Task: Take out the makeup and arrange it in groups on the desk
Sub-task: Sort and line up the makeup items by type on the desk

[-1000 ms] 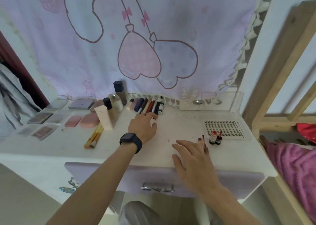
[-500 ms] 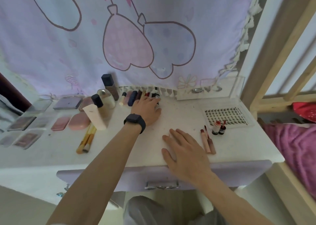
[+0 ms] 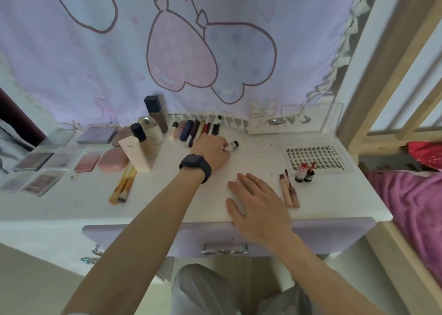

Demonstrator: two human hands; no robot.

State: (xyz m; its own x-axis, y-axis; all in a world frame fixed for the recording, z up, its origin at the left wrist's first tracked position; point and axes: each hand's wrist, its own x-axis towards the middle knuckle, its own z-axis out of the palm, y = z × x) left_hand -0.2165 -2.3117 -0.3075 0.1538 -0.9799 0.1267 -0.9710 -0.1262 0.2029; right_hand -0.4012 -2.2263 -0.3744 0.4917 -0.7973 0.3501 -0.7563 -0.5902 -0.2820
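Note:
My left hand [image 3: 212, 150], a dark watch on its wrist, grips a small white tube with a black cap [image 3: 232, 145] on the white desk [image 3: 258, 152], just in front of a row of pens and lip tubes [image 3: 196, 129] lying along the back edge. My right hand [image 3: 258, 202] rests flat and open near the desk's front edge. Right of it lie two beige lip glosses [image 3: 290, 192], and two small red bottles [image 3: 304, 172] stand beside them.
Bottles [image 3: 153, 125] and a white tube [image 3: 135, 153] stand at the back left, with yellow brushes [image 3: 123, 186], pink compacts [image 3: 101, 161] and palettes [image 3: 35, 169] further left. An eyelash tray [image 3: 315, 158] lies at the right, a clear box [image 3: 296, 121] behind it. A wooden bed frame [image 3: 382, 75] borders the right side.
My left hand has drawn back from the row with the small black-capped tube in its fingers. My right hand stays flat on the desk. The camera has tilted down.

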